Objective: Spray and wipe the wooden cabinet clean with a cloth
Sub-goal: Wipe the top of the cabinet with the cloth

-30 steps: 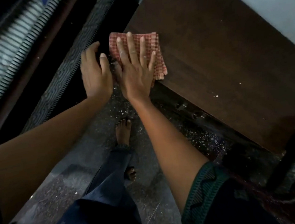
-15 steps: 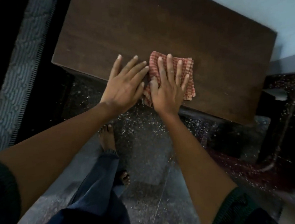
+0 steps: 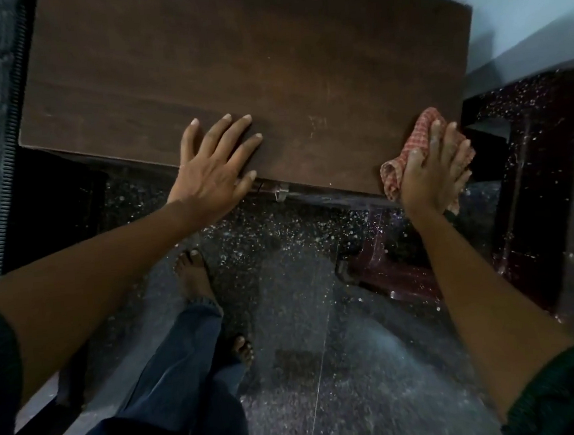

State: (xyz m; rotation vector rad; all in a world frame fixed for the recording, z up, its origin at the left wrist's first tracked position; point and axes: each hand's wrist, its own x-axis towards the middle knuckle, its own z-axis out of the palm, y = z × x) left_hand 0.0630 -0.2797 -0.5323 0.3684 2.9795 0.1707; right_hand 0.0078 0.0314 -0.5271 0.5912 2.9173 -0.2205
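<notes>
Wooden cabinet: the dark brown top fills the upper part of the head view, with a pale wall behind it. A few faint pale marks show near the front right of the top.

Red checked cloth: bunched at the cabinet's front right corner, partly on the top, with one fold hanging over the front edge.

Risks, as I judge them:
- The cloth is right on the corner. One more push to the right would carry it off the top and down to the speckled floor.
- Bunched like this, it wipes only a narrow strip and could leave streaks.
- Your bare foot stands close under the front edge, so any dust swept off lands there.

Your right hand: fingers close together and nearly straight, lying over the cloth and pressing it onto the corner, the tips bending slightly past the edge.

Your left hand: spread flat, holding nothing, palm on the front edge and fingers braced on the top, well apart from the cloth.

No spray bottle is in view.
</notes>
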